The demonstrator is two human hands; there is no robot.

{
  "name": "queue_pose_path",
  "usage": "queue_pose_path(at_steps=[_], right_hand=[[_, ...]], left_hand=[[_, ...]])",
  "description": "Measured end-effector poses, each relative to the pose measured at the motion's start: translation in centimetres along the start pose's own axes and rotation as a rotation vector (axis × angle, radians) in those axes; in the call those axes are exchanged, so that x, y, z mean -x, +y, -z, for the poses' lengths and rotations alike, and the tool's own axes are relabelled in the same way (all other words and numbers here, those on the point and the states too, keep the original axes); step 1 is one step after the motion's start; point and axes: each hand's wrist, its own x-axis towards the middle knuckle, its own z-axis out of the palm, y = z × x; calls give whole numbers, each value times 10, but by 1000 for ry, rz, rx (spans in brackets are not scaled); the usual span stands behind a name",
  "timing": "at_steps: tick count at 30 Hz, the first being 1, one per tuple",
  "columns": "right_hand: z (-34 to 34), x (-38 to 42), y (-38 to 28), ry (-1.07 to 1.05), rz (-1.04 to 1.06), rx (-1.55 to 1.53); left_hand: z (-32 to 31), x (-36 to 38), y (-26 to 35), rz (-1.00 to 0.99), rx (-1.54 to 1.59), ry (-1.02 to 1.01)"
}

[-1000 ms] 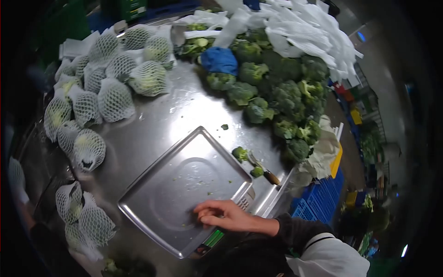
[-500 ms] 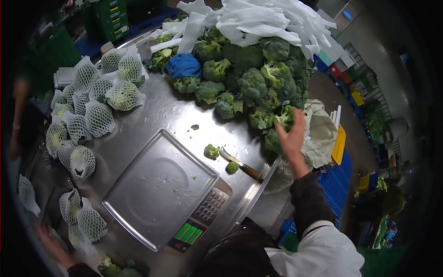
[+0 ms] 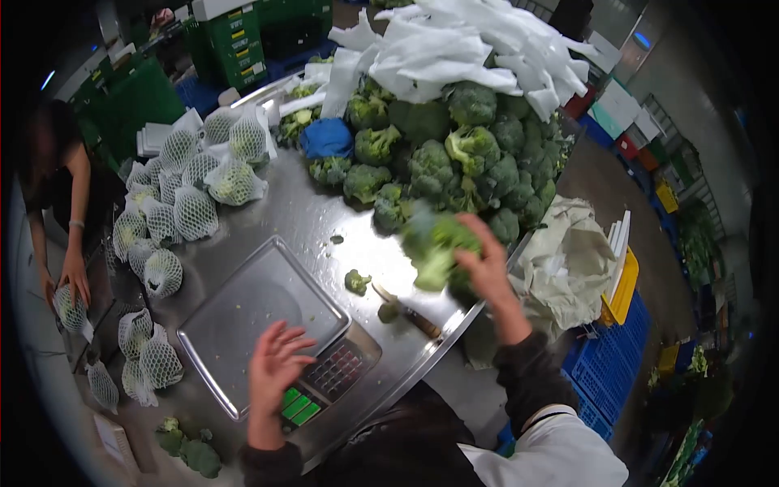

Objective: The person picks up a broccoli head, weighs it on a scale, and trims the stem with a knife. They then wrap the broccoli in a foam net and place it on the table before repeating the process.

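My right hand (image 3: 482,258) grips a broccoli head (image 3: 438,247), blurred by motion, in front of the broccoli pile (image 3: 430,154). My left hand (image 3: 278,361) has its fingers apart over the scale's metal tray (image 3: 251,308), beside the keypad (image 3: 337,369), and holds nothing. A knife (image 3: 418,321) with a curved blade lies near the table's edge, with a small floret (image 3: 357,282) and another small piece (image 3: 388,312) beside it. A blue cloth (image 3: 326,139) rests against the pile.
Net-wrapped broccoli (image 3: 195,213) covers the table's left side. At the far left a co-worker's hands (image 3: 73,280) hold one netted head. White foam nets (image 3: 454,49) top the pile. A beige sack (image 3: 568,260) and blue crate (image 3: 613,357) stand at right.
My right hand has moved left from the pile with a broccoli head in its grip. My left hand has come from the lower left to the scale. The view has shifted, showing more of the co-worker.
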Motion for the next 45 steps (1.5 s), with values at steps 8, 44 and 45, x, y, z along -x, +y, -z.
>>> queue_pose_path(at_steps=[8, 44, 45], right_hand=[[-93, -21, -57, -740, 462, -42], [-137, 34, -84, -466, 334, -172], [-138, 36, -78, -563, 283, -182]], left_hand=[[-22, -9, -10, -24, 317, 282], [-59, 23, -22, 146, -305, 219], [-60, 25, -23, 147, -305, 236]])
